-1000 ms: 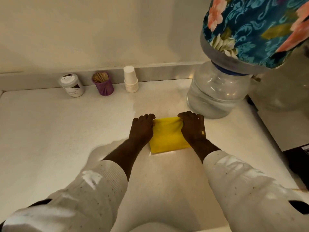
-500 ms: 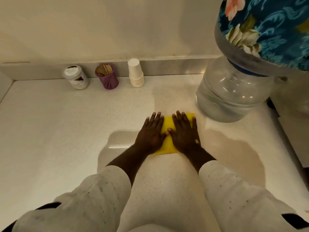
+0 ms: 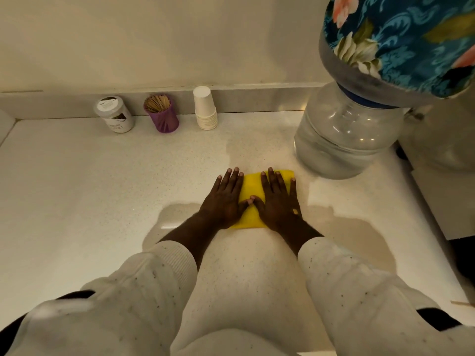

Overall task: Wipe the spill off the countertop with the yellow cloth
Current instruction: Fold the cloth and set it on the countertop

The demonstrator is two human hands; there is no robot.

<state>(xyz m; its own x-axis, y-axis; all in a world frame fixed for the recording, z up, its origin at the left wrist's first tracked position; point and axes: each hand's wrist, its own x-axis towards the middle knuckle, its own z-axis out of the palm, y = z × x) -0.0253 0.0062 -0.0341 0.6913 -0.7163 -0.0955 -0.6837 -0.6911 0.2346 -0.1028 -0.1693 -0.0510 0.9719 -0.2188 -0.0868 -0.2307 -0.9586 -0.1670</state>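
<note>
Both palms flat on the yellow cloth [image 3: 250,191], nothing clenched.
My left hand [image 3: 224,201] and right hand [image 3: 279,201] should press evenly, sliding across the bench [image 3: 102,188] toward the damp patch.

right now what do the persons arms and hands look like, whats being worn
Both arms wear loose white long sleeves with ribbed cuffs, flecked with small dark specks, pushed back to bare the forearms. The left hand is bare, with no glove or ring visible. The right hand has a small pale square mark near the wrist.
</note>
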